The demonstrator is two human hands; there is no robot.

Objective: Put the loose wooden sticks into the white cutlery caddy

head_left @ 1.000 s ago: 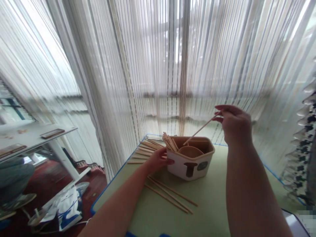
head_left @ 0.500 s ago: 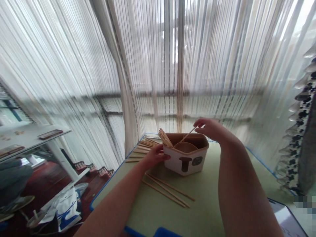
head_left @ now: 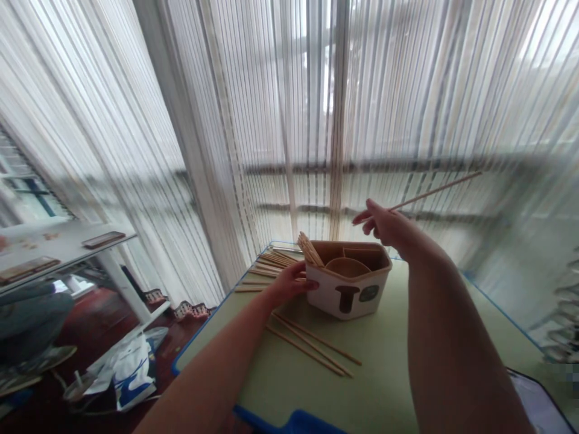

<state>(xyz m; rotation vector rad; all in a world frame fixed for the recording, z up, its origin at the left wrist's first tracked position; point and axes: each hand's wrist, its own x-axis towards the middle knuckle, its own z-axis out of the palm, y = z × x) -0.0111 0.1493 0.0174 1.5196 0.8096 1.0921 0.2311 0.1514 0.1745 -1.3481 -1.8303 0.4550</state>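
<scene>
A white utensil holder (head_left: 323, 295) with a brown inside stands upright on the pale green table (head_left: 380, 380). My left hand (head_left: 293, 283) is closed on its left side, fingers and thumb against the wall. A bundle of chopsticks (head_left: 310, 249) leans in its left compartment. Above the holder's right rear, my right hand (head_left: 385, 228) grips one chopstick (head_left: 438, 190), which points up and to the right. Three loose chopsticks (head_left: 310, 345) lie in front of the holder. Several more chopsticks (head_left: 271, 263) lie behind my left hand.
Sheer striped curtains (head_left: 289, 120) hang just behind the table. A dark-edged tablet-like thing (head_left: 538, 398) lies at the right front. To the left is a white table (head_left: 72, 247) with small trays, and plastic bags (head_left: 133, 371) lie on the floor below. Part of a seated person (head_left: 34, 325) shows there.
My right hand has lifted the chopstick out of the holder and tilted it up to the right. My left hand stays on the holder. The view has shifted slightly.
</scene>
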